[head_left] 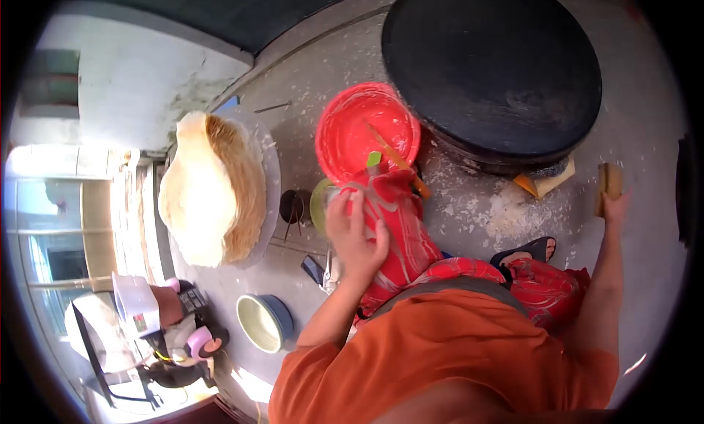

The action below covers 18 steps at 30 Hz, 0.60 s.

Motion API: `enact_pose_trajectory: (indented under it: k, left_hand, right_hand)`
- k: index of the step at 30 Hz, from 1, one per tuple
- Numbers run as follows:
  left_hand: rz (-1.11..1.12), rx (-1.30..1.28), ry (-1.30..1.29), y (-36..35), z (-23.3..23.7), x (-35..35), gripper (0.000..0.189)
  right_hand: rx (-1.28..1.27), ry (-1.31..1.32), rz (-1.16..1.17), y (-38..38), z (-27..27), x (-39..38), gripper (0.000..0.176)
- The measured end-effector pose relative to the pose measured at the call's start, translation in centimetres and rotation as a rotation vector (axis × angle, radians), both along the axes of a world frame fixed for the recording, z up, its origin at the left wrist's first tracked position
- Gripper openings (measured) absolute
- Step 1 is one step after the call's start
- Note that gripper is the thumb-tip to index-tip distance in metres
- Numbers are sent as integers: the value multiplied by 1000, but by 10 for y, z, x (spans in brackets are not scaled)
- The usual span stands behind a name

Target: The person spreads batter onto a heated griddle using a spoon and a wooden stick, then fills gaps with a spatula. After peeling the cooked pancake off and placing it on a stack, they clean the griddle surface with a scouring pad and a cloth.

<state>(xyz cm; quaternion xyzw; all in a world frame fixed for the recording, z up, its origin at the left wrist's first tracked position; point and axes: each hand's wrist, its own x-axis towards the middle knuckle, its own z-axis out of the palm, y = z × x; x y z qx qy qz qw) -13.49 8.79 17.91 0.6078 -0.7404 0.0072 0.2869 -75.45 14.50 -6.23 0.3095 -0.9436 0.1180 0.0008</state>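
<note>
My left hand (358,232) rests on my knee over the red patterned trousers (411,240), its fingers apart and nothing in it. Far out to the right, my right hand (616,205) is closed around the end of a flat tan block (608,183), which may be wood. In front of my knee stands a red basin (327,134) with pale batter smeared inside. A wooden stick (392,151) lies across its rim, beside a small green piece (374,158). A large round black griddle (491,64) stands ahead, its top bare.
A stack of thin flatbreads (213,193) lies on a round board at left. On the floor are a pale bucket (257,325), a phone (312,269) and scattered flakes (506,211). A yellowish cloth (554,180) lies by the griddle's base. A child's ride-on toy (198,343) stands lower left.
</note>
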Motion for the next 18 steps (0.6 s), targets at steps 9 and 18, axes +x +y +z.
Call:
enact_pose_trajectory:
  k: [9, 18]
  left_hand:
    - [-189, -84, 530, 19, -18, 19, 51]
    - [361, 339, 356, 59, -162, 126, 43]
  right_hand:
    - [-359, -280, 120, 33, 105, -37, 96]
    - [-424, -476, 307, 50, 205, 128, 86]
